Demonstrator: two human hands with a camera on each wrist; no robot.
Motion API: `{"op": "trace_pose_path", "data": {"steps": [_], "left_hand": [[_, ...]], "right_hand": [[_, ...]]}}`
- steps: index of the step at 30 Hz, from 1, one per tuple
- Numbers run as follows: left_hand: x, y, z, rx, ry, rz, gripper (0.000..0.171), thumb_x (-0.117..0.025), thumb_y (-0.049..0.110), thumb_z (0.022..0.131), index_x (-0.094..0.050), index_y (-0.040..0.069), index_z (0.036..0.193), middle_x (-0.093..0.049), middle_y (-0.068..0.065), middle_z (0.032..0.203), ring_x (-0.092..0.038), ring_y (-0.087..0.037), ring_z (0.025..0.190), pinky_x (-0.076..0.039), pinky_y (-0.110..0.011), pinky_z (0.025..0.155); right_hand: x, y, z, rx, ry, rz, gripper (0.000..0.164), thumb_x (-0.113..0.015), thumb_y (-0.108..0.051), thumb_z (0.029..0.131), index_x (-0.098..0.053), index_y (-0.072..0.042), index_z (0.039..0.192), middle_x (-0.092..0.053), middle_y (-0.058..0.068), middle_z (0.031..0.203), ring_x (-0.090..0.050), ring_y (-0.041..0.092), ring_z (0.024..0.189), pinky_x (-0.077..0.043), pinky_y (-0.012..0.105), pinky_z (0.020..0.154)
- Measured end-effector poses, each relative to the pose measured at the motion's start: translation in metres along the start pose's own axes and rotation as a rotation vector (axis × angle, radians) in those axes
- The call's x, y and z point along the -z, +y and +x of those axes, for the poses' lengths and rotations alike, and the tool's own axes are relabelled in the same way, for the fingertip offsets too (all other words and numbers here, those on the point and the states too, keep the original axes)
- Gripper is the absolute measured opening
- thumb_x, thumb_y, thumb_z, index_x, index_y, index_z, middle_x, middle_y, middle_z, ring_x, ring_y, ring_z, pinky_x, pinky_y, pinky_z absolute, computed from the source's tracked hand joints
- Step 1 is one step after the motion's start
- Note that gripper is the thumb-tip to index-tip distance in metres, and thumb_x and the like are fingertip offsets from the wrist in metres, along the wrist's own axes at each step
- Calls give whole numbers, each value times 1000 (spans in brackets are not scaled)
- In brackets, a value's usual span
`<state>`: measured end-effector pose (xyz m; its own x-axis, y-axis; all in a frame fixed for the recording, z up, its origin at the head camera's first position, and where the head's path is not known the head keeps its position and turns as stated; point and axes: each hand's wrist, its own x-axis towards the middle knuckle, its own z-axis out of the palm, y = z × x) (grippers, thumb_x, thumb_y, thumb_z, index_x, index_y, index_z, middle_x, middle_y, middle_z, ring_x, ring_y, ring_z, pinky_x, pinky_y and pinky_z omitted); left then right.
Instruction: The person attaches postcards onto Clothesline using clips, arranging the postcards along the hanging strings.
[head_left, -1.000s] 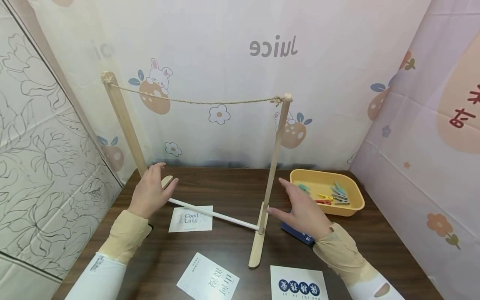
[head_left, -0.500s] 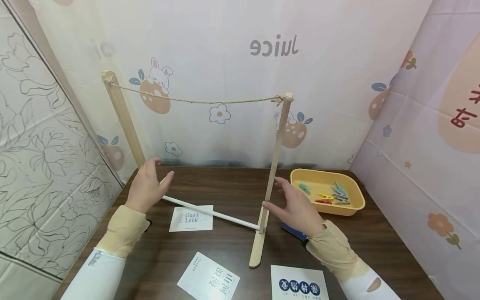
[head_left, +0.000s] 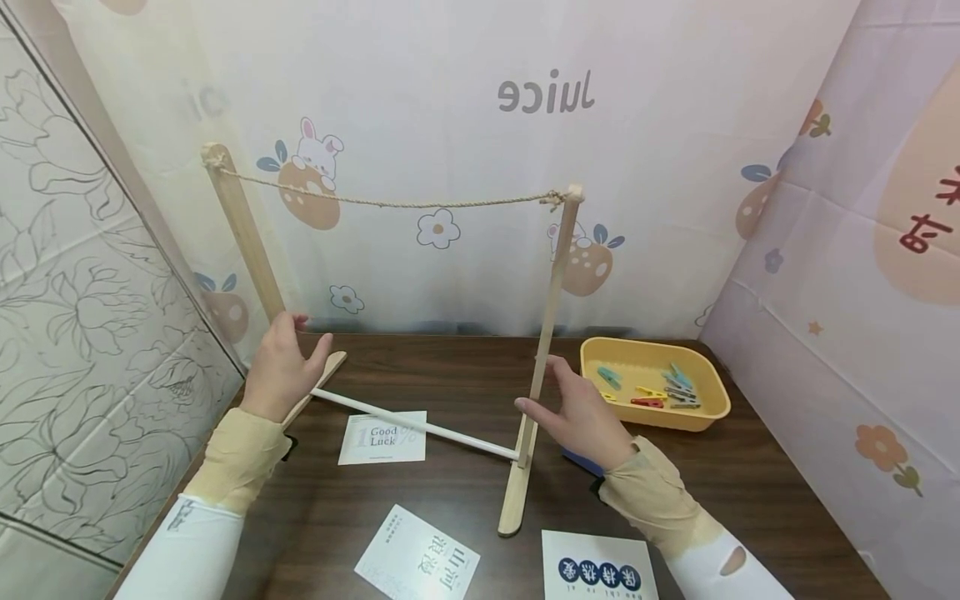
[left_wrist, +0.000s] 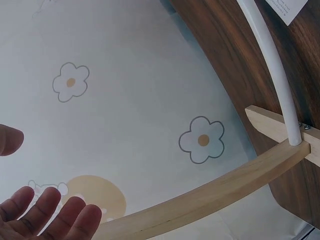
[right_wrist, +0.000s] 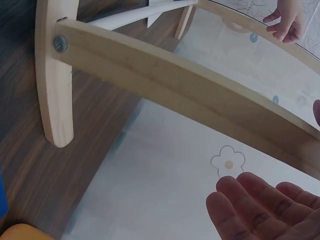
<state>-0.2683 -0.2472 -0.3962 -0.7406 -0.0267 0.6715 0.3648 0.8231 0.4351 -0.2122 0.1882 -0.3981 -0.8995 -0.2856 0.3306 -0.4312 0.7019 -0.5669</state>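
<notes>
A wooden stand has two upright posts, with a thin rope (head_left: 420, 205) strung between their tops and a white rod (head_left: 450, 435) joining them low down. Beside the left post (head_left: 243, 229) is my left hand (head_left: 277, 371), thumb and fingers spread apart. My right hand (head_left: 588, 417) is around the right post (head_left: 551, 300), thumb on the near side and fingers beyond it. In the right wrist view, straight fingers (right_wrist: 260, 210) show a gap to that post. The left wrist view shows the left fingertips (left_wrist: 87, 220) close to the left post's edge.
A yellow basket (head_left: 716, 408) with several small clothespins (head_left: 678, 387) stands at the right. A "Good Luck" card (head_left: 378, 450) lies under the rod. Two more cards, one grey-white (head_left: 416, 550) and one with blue circles (head_left: 598, 546), lie in front. Something blue (head_left: 581, 461) shows beside the right hand.
My left hand has moved left and slightly down, toward the left post, uncovering its foot. My right hand has moved left, its thumb now overlapping the right post. The stand stays put.
</notes>
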Motion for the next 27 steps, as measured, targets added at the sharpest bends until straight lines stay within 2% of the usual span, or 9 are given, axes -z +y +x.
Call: {"op": "trace_pose_path", "data": {"steps": [5,8,12,15,20,27], "left_hand": [[1,-1,3,5,16,2,42,-73,14,99,-58,-14,127,-66,-32,112,-67,-51,96,-55,-63,80],[3,-1,3,23,4,5,41,-72,14,100,-58,-13,128,-66,-32,112,-67,-49,93,-55,-63,79],[4,0,4,60,1,-7,40,-70,14,102,-57,-13,128,-65,-32,116,-67,-48,100,-55,-64,84],[5,-1,5,80,20,-19,39,-69,14,102,-57,-14,127,-65,-33,118,-66,-49,106,-55,-64,88],[7,-3,7,116,48,-40,39,-67,15,103,-57,-14,127,-64,-32,117,-64,-48,106,-54,-63,89],[10,-6,8,143,103,-49,38,-68,15,102,-57,-13,125,-63,-30,113,-64,-48,104,-53,-61,89]], "right_hand": [[-2,-3,2,-13,0,44,58,-82,-26,100,-53,-1,144,-75,11,107,-71,24,89,-61,42,78],[-5,-4,2,-13,4,87,55,-80,-24,101,-54,-1,144,-75,11,107,-75,26,94,-65,47,82],[-9,-5,4,0,11,157,45,-75,-20,104,-56,-1,140,-75,13,109,-78,27,98,-66,50,86],[-12,-5,4,14,14,201,37,-71,-18,106,-57,0,136,-75,13,108,-79,24,96,-66,44,86],[-18,-5,5,20,24,256,26,-66,-14,108,-58,0,129,-74,14,106,-75,20,92,-63,33,81],[-23,-9,6,16,16,280,13,-59,-12,111,-53,-2,118,-71,15,99,-68,20,89,-57,31,76]]}}
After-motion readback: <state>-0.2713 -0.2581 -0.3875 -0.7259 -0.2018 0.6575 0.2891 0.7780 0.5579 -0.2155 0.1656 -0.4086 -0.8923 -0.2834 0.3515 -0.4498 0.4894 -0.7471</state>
